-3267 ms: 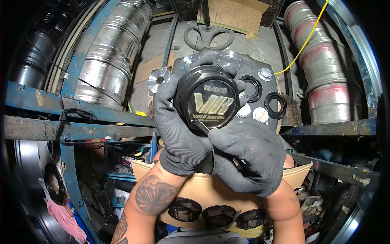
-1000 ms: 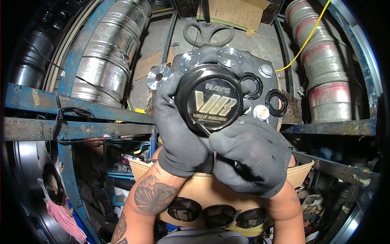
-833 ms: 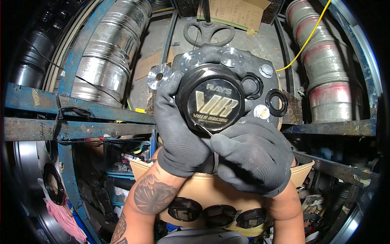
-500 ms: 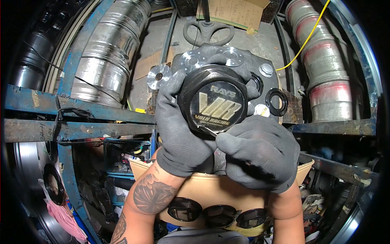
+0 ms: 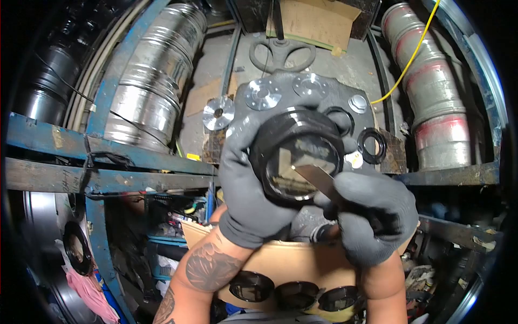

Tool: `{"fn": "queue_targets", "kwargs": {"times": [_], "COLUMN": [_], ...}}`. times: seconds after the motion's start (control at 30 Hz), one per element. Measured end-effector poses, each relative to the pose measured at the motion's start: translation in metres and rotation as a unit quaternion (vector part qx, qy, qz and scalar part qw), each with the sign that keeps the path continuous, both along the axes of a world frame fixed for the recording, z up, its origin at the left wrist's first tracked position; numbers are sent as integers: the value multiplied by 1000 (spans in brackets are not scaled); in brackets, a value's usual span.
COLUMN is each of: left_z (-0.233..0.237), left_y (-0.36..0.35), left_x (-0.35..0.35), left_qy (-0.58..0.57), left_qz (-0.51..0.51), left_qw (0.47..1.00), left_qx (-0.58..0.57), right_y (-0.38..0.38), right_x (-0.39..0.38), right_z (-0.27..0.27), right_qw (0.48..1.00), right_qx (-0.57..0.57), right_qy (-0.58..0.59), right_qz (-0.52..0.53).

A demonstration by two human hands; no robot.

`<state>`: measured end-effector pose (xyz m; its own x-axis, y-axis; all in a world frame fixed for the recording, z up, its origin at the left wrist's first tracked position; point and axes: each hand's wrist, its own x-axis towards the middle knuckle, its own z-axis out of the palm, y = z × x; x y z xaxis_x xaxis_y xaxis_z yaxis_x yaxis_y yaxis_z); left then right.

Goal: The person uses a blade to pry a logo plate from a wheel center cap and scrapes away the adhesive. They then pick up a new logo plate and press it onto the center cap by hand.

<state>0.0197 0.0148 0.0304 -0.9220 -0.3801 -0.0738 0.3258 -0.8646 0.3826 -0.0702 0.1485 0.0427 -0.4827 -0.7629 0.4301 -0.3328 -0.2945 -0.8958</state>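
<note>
A black hexagonal cap (image 5: 297, 121) with a blurred logo plate on its face is held up in my left hand (image 5: 251, 189), the gloved fingers wrapped round its side and back. My right hand (image 5: 377, 213), also in a dark grey glove, grips a flat metal blade (image 5: 318, 179). The blade's tip points left and lies over the cap's logo face; whether it touches cannot be told. Behind the cap, a grey-covered stand bears metal discs (image 5: 263, 94), black rings (image 5: 372, 146) and a silver hex cap (image 5: 357, 103).
Cardboard (image 5: 291, 262) below my hands bears three black caps (image 5: 297, 295). Blue metal beams (image 5: 145, 175) cross the left side. Stacked silver wheels (image 5: 143, 102) stand left, and more (image 5: 440, 119) stand right beside a yellow hose (image 5: 410, 62).
The blade has moved from the cap's lower edge up across its face and shows more fully. The cap has tilted. Both hands sit slightly lower and farther right in view.
</note>
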Motion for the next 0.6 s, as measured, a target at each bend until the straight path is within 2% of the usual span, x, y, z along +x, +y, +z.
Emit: {"fn": "queue_targets", "kwargs": {"times": [0.03, 0.1, 0.17, 0.27, 0.33, 0.4, 0.47, 0.53, 0.6], "left_z": [2, 2, 2, 3, 0, -4, -12, -7, -9], "left_y": [0, 1, 3, 3, 3, 6, 4, 7, 8], "left_x": [1, 3, 2, 1, -1, -4, -5, -8, -7], "left_qy": [30, -10, 21, -58, -65, -78, -132, -143, -161], "left_qz": [-10, -4, -6, 41, 49, 79, 108, 125, 161], "left_qw": [999, 1000, 1000, 997, 996, 992, 965, 970, 957], "left_qx": [15, 7, 11, -15, -31, -56, -197, -150, -177], "right_y": [1, -3, -6, -7, -6, -7, -6, -7, -7], "right_x": [-2, -8, -10, -9, -7, -4, 0, 0, -1], "right_z": [0, 0, -1, -5, -10, -13, -9, -13, -13], "right_qw": [1000, 992, 973, 937, 911, 895, 890, 895, 898], "right_qx": [-4, -21, -24, -14, 7, 19, 63, 71, 84], "right_qy": [10, 127, 227, 342, 402, 433, 436, 427, 421], "right_qz": [9, 16, -10, -64, -93, -107, -116, -108, -98]}}
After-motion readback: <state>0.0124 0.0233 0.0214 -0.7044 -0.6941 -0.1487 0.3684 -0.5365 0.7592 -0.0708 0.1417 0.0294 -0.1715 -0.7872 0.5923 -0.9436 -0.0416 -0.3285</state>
